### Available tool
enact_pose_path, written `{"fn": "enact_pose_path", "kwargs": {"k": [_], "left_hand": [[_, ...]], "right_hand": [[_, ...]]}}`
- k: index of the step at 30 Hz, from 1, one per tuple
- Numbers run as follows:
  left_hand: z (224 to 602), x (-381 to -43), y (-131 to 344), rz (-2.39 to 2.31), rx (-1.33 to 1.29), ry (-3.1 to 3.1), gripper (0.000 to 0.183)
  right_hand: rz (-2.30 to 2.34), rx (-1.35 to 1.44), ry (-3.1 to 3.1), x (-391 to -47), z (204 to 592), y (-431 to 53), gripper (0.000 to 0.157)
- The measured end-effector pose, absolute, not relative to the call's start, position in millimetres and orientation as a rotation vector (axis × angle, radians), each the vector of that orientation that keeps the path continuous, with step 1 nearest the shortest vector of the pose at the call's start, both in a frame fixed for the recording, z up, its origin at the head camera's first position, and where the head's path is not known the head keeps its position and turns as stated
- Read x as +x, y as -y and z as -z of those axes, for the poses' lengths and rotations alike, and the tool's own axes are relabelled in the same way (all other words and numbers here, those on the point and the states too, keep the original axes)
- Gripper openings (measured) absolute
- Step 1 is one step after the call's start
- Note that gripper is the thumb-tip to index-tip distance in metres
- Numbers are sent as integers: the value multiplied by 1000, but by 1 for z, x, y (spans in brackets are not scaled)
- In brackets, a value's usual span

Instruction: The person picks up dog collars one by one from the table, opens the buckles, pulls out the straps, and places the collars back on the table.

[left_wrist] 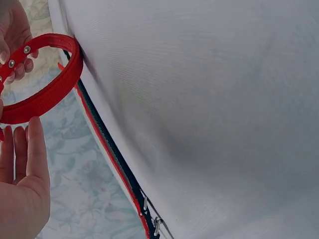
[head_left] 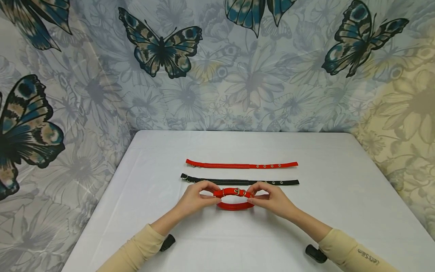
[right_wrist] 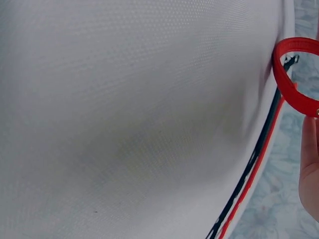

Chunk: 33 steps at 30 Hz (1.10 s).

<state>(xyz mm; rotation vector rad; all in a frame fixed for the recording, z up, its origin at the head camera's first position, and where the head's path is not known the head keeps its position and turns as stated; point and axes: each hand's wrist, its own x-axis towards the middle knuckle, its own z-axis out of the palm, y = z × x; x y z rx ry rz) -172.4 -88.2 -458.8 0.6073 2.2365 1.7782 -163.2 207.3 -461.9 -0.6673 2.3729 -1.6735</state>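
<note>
Both hands hold a red collar (head_left: 235, 206) closed into a loop, its metal buckle at the far side in the head view. My left hand (head_left: 197, 197) pinches the loop's left end between thumb and fingers. At the right end, my right hand (head_left: 276, 200) does likewise. Metal-rimmed holes show along the strap of the red collar (left_wrist: 55, 97) in the left wrist view, where the left hand (left_wrist: 25, 194) is at the lower left. The right wrist view catches only part of the loop (right_wrist: 286, 82) and of the right hand (right_wrist: 310, 169).
Just beyond the hands a black collar (head_left: 231, 182) lies stretched flat from left to right. Farther back, a second red collar (head_left: 224, 165) lies parallel to it. They rest on a white-covered table (head_left: 163, 147) that meets a butterfly-patterned wall (head_left: 210, 105).
</note>
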Motion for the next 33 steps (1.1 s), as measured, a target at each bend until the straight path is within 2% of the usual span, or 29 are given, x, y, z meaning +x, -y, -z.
{"fn": "enact_pose_path", "kwargs": {"k": [20, 27, 33], "left_hand": [[458, -172, 85, -1783, 730, -2267, 23], [457, -171, 85, -1787, 731, -2284, 23], [457, -168, 83, -1756, 733, -2314, 23]], "right_hand": [[1608, -729, -2463, -162, 446, -195, 26], [1604, -751, -2470, -153, 417, -183, 22], [1618, -690, -2494, -147, 415, -178, 18]]}}
